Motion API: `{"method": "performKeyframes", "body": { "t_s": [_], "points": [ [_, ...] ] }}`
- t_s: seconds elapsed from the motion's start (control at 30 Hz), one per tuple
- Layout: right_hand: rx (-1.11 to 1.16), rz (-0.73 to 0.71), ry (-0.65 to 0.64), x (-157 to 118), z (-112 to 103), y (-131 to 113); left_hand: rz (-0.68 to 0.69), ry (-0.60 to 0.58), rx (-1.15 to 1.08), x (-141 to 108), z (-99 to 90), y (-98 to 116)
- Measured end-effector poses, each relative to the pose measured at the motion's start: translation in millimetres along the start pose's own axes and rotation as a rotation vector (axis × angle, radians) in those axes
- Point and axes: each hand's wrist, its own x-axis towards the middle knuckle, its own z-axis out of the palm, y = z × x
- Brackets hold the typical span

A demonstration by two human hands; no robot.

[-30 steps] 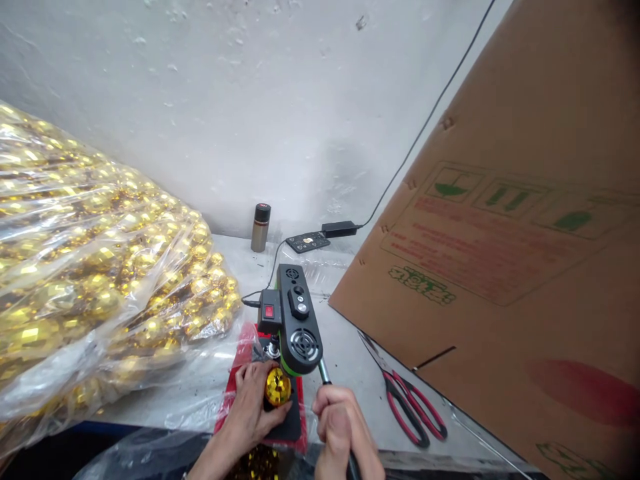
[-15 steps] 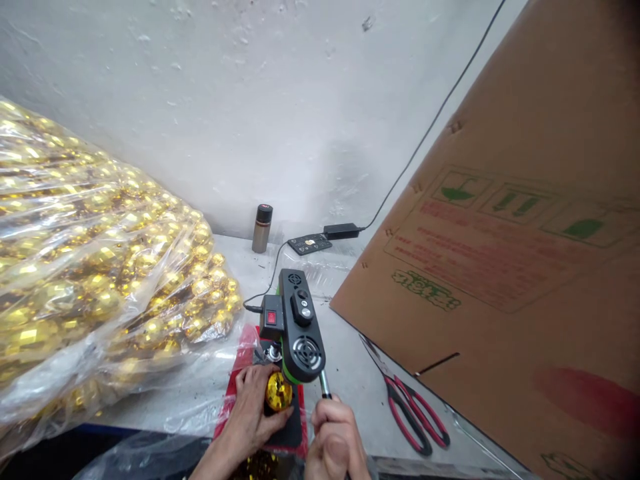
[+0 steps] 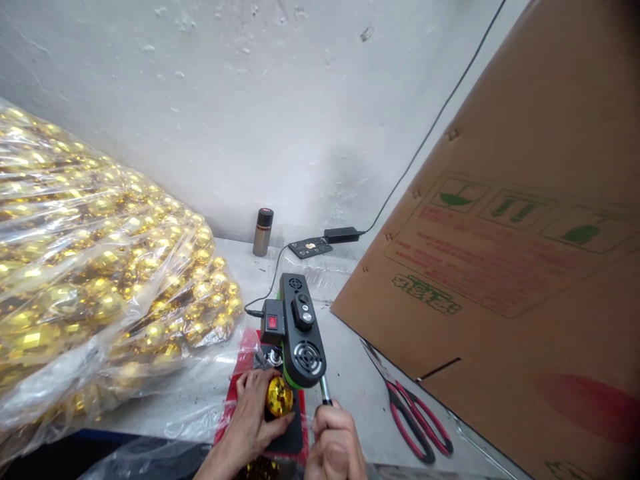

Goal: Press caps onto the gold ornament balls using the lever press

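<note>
My left hand (image 3: 255, 407) is closed around the side of a shiny gold faceted ball (image 3: 279, 397), holding it on a black base with red edges. Over the ball's far side stands a black machine (image 3: 303, 330) with round vents, a green rim and a side box bearing a red switch (image 3: 273, 322). At the machine's right, my right hand (image 3: 336, 430) grips the dark end of a metal lever (image 3: 325, 388). The underside of the machine, where it meets the ball, is hidden.
A clear plastic bag (image 3: 115, 267) full of gold balls fills the left. A cardboard box (image 3: 490, 267) leans at the right, beside red-handled scissors (image 3: 417, 420). A bottle (image 3: 263, 231) and a black power adapter (image 3: 342, 235) stand near the wall.
The whole view has shifted slightly, so things appear a little lower. Both hands keep the same hold on the ball and the lever.
</note>
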Motion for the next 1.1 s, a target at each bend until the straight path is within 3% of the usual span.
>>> {"method": "performKeyframes", "body": {
  "t_s": [0.27, 0.47, 0.67, 0.93, 1.0, 1.1],
  "points": [
    [-0.07, -0.282, -0.083, 13, -8, 17, -0.011, -0.02, -0.042, 0, 0.7, -1],
    [-0.05, -0.201, -0.027, 8, -5, 16, -0.008, -0.026, -0.038, 1, -1.3, 2],
    [-0.063, -0.302, -0.018, 5, -3, 27, 0.022, 0.004, -0.005, 2, 1.0, 0],
    [-0.025, -0.308, 0.016, -14, 0, 47, 0.064, 0.014, -0.024, 2, 2.7, -3],
    [-0.043, -0.279, 0.041, -19, 2, 45, 0.064, -0.001, -0.039, 2, 1.7, -2],
    [-0.048, -0.121, 0.007, -15, 1, 25, 0.052, -0.017, -0.047, 5, -1.2, 1]
  ]
}}
